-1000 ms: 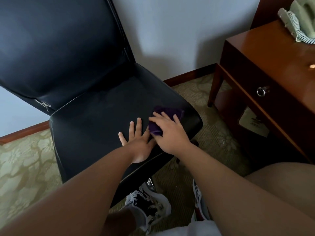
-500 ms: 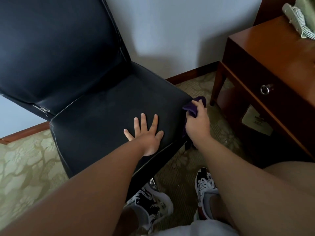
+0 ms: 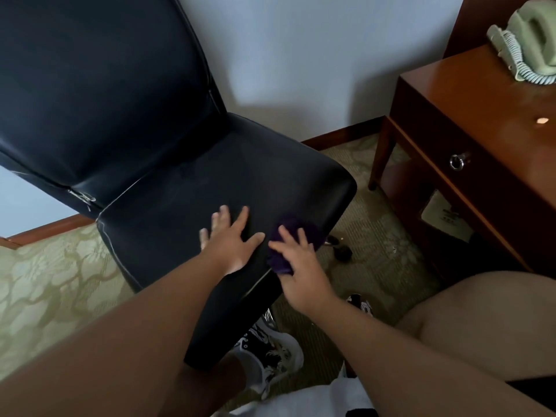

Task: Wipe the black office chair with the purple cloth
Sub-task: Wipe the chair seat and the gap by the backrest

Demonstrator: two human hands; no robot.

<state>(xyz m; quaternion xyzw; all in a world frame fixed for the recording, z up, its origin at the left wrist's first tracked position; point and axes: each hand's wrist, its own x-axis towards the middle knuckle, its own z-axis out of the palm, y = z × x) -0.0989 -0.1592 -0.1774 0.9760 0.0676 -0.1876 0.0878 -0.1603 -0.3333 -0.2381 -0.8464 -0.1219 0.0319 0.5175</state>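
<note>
While bearing down on the black office chair (image 3: 180, 191) seat, presses purple cloth (image 3: 278, 260) flat under right grip (image 3: 301, 272): fingers straight and spread over it, not curled round it. Puts cloth at the seat's front corner, bunched beneath and just ahead of that palm. Lays left grip (image 3: 231, 245) open, palm down on bare seat just left of right grip, thumb tip just beside cloth. Well right of both grips: wooden counter (image 3: 469, 94) carrying green telephone (image 3: 532, 40). Below the grips: patterned carpet (image 3: 45, 281), sneaker (image 3: 267, 359) under seat edge.
</note>
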